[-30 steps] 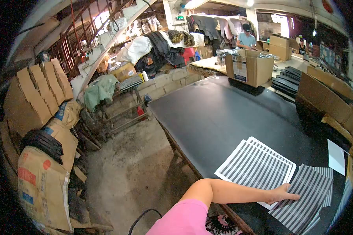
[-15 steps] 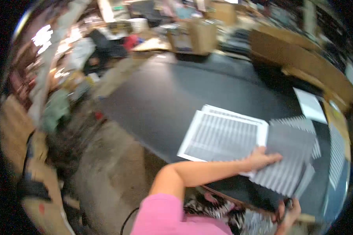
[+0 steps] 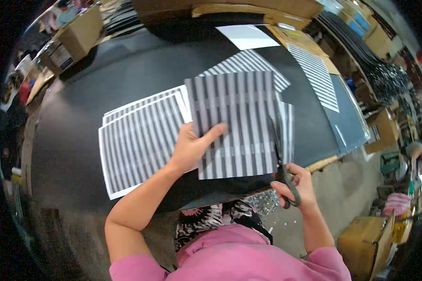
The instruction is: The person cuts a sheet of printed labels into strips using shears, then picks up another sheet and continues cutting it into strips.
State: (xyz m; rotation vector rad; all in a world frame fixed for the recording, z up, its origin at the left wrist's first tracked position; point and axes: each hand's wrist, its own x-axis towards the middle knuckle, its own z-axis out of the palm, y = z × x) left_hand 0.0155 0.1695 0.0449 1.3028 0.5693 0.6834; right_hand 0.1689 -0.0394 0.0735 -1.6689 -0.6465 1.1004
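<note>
A grey-and-black striped sheet (image 3: 237,124) lies in front of me over the black table. My left hand (image 3: 190,150) holds its left edge, thumb across the top face, the other fingers partly hidden. Black-handled scissors (image 3: 290,187) are in my right hand (image 3: 300,185), blades pointing away along the sheet's right edge. A narrow striped piece (image 3: 288,129) shows just right of the blades. To the left, a stack of striped sheets with white margins (image 3: 140,145) rests on the table. Another striped piece (image 3: 253,63) sticks out behind the held sheet.
The black table (image 3: 70,154) extends to the left and back. Beyond the sheets are white paper (image 3: 246,36), a striped strip (image 3: 316,77) on the right, and long cardboard (image 3: 173,11). A cardboard box (image 3: 72,40) stands at the back left, another (image 3: 361,243) on the floor.
My view has swung right and down, so the sheets appear further left. The scissors have come up from the table's front edge to the sheet's right side. My left hand still holds the sheet.
</note>
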